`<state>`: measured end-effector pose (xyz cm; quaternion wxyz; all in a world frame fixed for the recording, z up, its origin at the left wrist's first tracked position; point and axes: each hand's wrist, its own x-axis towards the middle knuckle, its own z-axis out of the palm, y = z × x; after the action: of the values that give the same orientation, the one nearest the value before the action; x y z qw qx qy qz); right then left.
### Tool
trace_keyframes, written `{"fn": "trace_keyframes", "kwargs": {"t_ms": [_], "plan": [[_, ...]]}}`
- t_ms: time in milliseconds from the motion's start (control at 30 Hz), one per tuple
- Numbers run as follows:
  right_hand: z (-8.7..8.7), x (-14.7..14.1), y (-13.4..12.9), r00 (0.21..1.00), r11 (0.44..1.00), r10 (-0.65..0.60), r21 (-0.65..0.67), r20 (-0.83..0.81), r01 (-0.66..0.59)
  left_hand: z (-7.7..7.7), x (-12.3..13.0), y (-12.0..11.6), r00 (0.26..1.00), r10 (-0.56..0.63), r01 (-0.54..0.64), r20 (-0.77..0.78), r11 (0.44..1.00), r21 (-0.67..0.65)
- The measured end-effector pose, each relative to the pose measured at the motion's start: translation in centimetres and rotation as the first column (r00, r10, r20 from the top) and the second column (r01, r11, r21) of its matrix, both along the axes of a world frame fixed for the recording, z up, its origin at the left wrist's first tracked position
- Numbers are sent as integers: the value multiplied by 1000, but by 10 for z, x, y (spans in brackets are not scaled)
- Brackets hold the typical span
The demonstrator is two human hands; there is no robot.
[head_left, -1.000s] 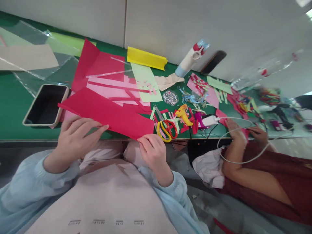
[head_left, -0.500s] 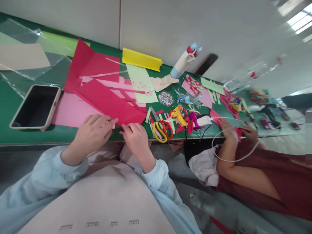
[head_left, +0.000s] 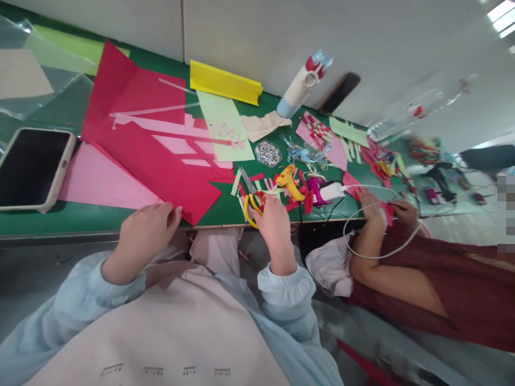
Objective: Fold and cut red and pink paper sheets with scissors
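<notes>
My left hand (head_left: 149, 236) is at the near edge of the green table, its fingers curled over the edge of a large folded red paper (head_left: 177, 177). Pink paper (head_left: 107, 179) lies partly beneath that sheet, beside the same hand. Farther right, my right hand (head_left: 276, 225) is closed around the handles of a pair of scissors (head_left: 248, 182). One handle loop is yellow; the red one is mostly covered by my fingers. The blades lie among cut paper strips and point away from me. A yellow glue gun (head_left: 290, 183) is just right of the scissors.
A phone (head_left: 34, 169) lies at the left. Behind are a yellow folded strip (head_left: 225, 83), a light green sheet (head_left: 225, 126), a bead container (head_left: 268, 154) and a bottle (head_left: 300, 88). On the right, a co-worker's hands (head_left: 372, 209) hold red paper near a looping white cable (head_left: 346, 241).
My right hand has left the red paper's near edge and moved right onto the scissors. The left hand stays at the paper. The view has shifted slightly, moving the table items leftward.
</notes>
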<state>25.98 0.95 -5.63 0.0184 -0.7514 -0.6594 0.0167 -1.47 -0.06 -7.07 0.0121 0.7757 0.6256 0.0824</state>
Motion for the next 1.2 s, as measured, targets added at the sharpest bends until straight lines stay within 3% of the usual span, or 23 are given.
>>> {"fn": "trace_keyframes", "kwargs": {"t_ms": [100, 200, 400, 500, 633, 700, 800, 900, 967, 1033, 1100, 1200], "plan": [[7, -4, 7, 1000, 995, 5, -101, 10, -3, 5, 7, 3, 990, 110, -123, -84, 977, -174], [11, -6, 11, 999, 987, -25, -160, 19, 28, 9, 10, 5, 981, 178, -190, -73, 949, -252], [10, -8, 10, 1000, 1000, -3, -25, 13, 3, 12, 10, 5, 970, 233, -193, 64, 907, -374], [13, -5, 4, 996, 998, 12, 65, -85, -7, 10, 8, 3, 956, 265, -201, 123, 901, -384], [16, 2, -14, 924, 996, 33, 90, -381, 2, 9, 3, -9, 905, 327, -212, 273, 901, -378], [14, 3, -26, 804, 1000, 28, 27, -594, -14, 6, 0, -18, 861, 339, -199, 380, 910, -363], [8, -1, -46, 491, 988, -53, -118, -870, -102, -4, -5, -34, 769, 355, -176, 532, 917, -358], [-3, -12, -68, 160, 951, -192, -223, -968, -212, -22, -9, -49, 627, 398, -141, 670, 904, -404], [-14, -19, -83, 3, 921, -288, -277, -958, -273, -34, -10, -57, 496, 429, -85, 755, 889, -449], [-26, -24, -99, -106, 889, -384, -336, -917, -312, -45, -11, -62, 359, 462, -26, 811, 874, -486], [-39, -27, -114, -191, 856, -469, -390, -862, -339, -51, -11, -66, 272, 486, 9, 831, 862, -507], [-52, -27, -132, -251, 774, -585, -439, -771, -456, -56, -13, -69, 279, 488, 32, 827, 856, -516]]}}
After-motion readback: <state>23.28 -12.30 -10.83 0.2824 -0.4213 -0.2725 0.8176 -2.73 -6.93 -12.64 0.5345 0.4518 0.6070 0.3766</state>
